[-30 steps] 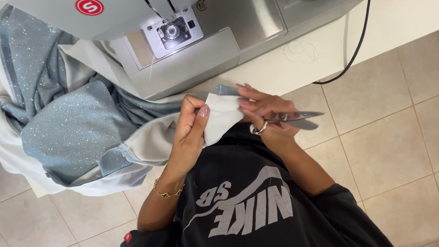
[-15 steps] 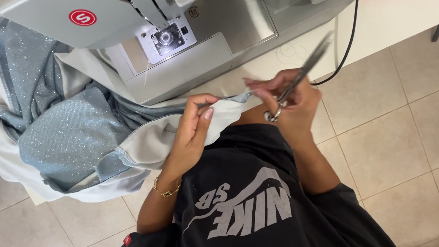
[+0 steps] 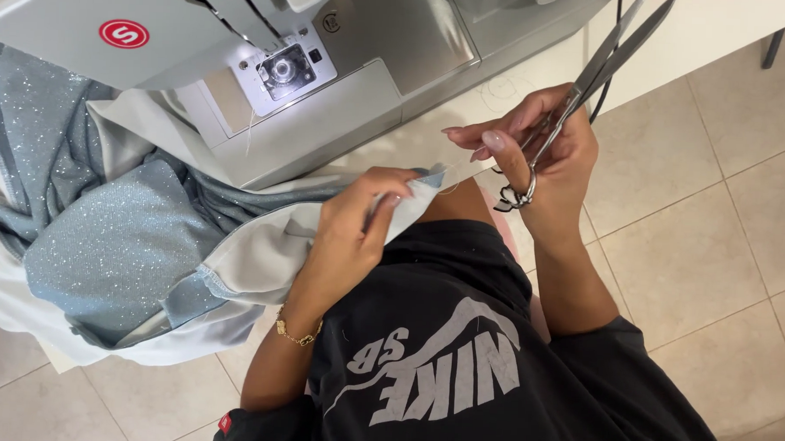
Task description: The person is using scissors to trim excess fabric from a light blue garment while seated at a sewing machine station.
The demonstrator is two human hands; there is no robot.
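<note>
1. Head view: your right hand (image 3: 543, 156) has swung the scissors (image 3: 589, 75) upright, grip clenched on their handles.
2. Your left hand (image 3: 353, 223) still pinches the pale fabric edge (image 3: 415, 195) near the sewing machine (image 3: 328, 70); trimming looks paused.

My left hand (image 3: 358, 224) pinches the pale edge of the sparkly blue-grey fabric (image 3: 113, 245), which spills left from under the white sewing machine (image 3: 328, 79) on the white tabletop (image 3: 712, 32). My right hand (image 3: 543, 156) grips slim silver metal scissors (image 3: 589, 79), blades pointing up and away, apparently closed. A fine thread (image 3: 446, 168), barely visible, seems to run between fabric and right fingers. A gold chain bracelet (image 3: 297, 335) circles my left wrist.
</note>
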